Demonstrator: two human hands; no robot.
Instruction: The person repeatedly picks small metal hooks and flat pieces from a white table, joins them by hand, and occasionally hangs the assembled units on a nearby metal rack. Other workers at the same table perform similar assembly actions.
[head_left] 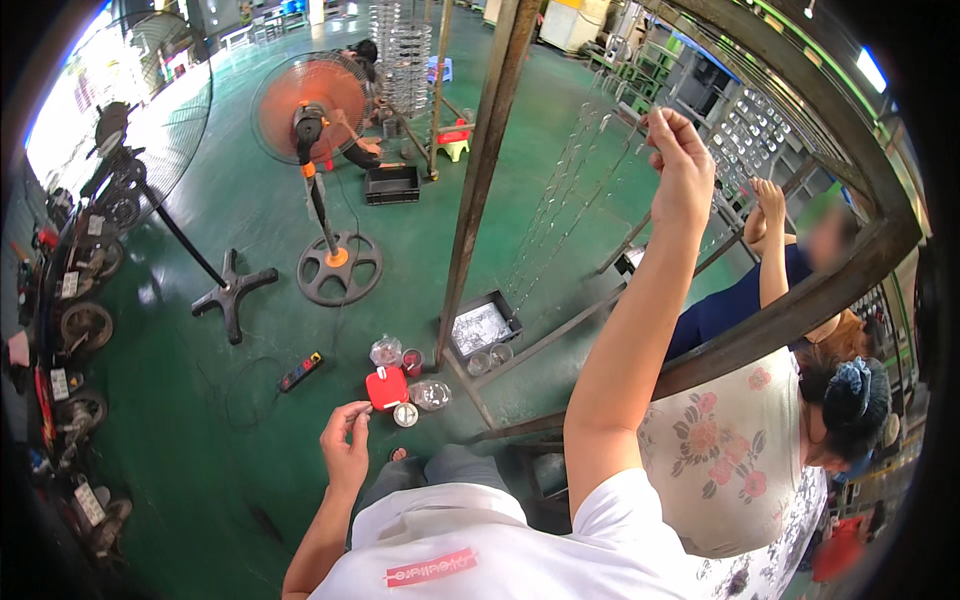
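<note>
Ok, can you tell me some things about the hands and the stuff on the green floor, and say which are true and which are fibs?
1. The right hand is raised up high at hanging clear strands. True.
2. The left hand grips the red container. False: it is low, fingertips pinched, apart from the container.
3. An orange fan stands on the floor. True.
4. The floor is blue. False: it is green.
</note>
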